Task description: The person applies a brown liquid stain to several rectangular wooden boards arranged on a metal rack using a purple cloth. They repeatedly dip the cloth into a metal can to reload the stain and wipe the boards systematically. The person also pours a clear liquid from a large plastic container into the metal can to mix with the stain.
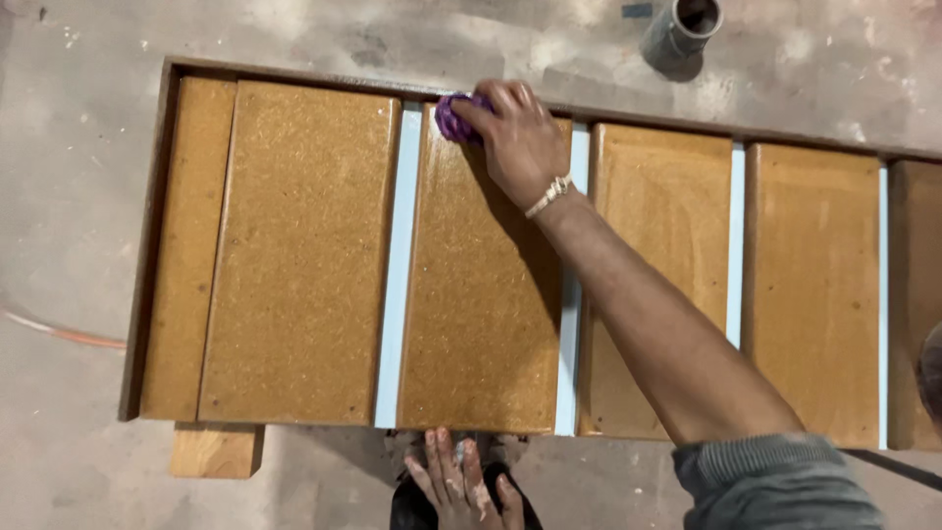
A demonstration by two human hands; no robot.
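Observation:
My right hand (pixel 518 137) reaches across the work and presses a crumpled purple cloth (pixel 453 118) against the far end of a golden-brown speckled panel (pixel 481 314). A pale bracelet sits on that wrist. My left hand (pixel 459 483) rests low at the near edge, fingers spread and smeared with pale residue, holding nothing. It lies on something dark below the panel. Similar panels (pixel 304 255) lie side by side in a long dark-edged frame (pixel 147 255), separated by thin pale blue strips (pixel 396 275).
A grey cylindrical can (pixel 682 27) stands on the dusty concrete floor beyond the frame. A wooden block (pixel 216 451) props the frame's near left corner. An orange cable (pixel 59 332) runs across the floor at the left. A dark rounded object (pixel 930 373) shows at the right edge.

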